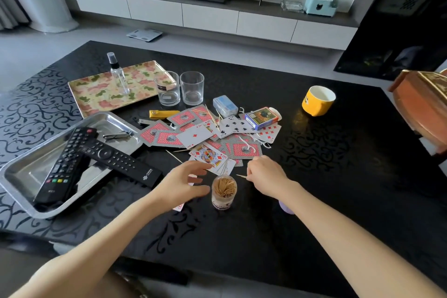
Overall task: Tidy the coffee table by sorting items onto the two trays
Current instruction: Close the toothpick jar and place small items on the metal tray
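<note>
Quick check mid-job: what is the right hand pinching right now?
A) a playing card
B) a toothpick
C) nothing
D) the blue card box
B: the right hand pinches a thin toothpick, its tip sticking out towards the open toothpick jar just left of it.

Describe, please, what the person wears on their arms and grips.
The left forearm and right forearm are bare to the frame's edge, no sleeves in view. The left grip and right grip wear no gloves; no rings, watch or bracelets show.
</note>
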Demonstrator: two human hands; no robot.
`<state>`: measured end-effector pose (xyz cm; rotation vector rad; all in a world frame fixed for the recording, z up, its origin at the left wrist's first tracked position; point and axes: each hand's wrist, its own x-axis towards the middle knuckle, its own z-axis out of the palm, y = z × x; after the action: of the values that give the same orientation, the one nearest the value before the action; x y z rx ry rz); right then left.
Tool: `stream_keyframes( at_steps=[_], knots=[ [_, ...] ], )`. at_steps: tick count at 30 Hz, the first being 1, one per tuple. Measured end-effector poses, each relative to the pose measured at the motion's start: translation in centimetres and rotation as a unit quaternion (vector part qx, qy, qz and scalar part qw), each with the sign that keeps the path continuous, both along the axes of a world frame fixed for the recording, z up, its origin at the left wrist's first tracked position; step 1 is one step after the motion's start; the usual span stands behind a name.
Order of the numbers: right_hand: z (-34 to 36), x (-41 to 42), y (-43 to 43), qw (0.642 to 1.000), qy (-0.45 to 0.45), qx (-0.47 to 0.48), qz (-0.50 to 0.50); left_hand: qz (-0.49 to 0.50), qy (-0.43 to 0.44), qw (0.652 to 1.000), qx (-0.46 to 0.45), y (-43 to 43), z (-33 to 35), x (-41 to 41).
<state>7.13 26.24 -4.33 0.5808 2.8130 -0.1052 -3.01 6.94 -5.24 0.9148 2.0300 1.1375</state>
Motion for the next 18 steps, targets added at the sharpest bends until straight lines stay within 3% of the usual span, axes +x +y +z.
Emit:
stream_keyframes(
  at_steps=[4, 8, 10, 12, 18],
  knots=[
    [0.5, -0.5, 0.8, 0.999, -0.023, 0.031, 0.022, 0.078, 0.281, 0.952, -0.094, 1.1, 0.9, -4.7],
    [1.9, -0.5, -0.2, 0.999, 0.018, -0.037, -0.006, -0.023, 0.427, 0.871, -0.243, 1.7, -0.2, -9.2],
    [3.6, 0.1, -1.0, 0.995, 0.032, -0.098, 0.012, -0.063, 0.448, 0.846, -0.281, 1.6, -0.7, -10.2],
    [5.8, 1.2, -1.9, 0.990, 0.022, -0.132, 0.051, -0.072, 0.438, 0.852, -0.278, 1.5, -1.0, -10.6],
    [8.1, -1.0, -4.8, 0.980, -0.010, -0.027, 0.197, -0.068, 0.384, 0.886, -0.251, 1.3, -1.2, -12.1]
  ],
)
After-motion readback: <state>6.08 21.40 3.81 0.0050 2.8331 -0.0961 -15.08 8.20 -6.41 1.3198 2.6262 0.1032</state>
